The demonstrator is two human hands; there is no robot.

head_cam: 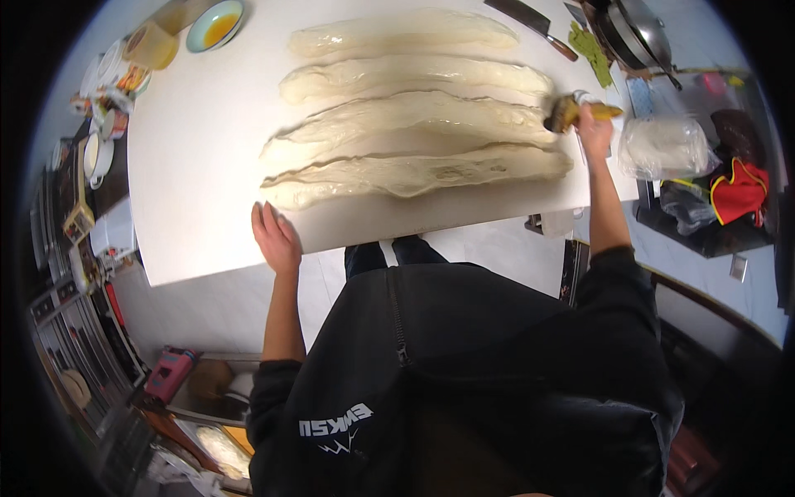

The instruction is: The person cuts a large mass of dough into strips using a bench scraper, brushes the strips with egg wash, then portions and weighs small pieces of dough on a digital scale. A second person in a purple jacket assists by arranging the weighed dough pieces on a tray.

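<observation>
Several long strips of pale dough with a shiny surface lie side by side across the white tabletop. The nearest strip has ragged, pitted patches towards its right half, and the farthest strip is smoother. My right hand grips a yellow-handled brush beside the right ends of the strips. Blur hides whether its dark bristles touch the dough. My left hand, holding nothing, rests on the tabletop near its front edge, just below the nearest strip's left end, with the fingers slightly apart.
A bowl of orange-yellow liquid stands at the far left, near a yellowish plastic container. At the far right lie a cleaver and a green cloth. A plastic-wrapped white bundle sits at the right edge.
</observation>
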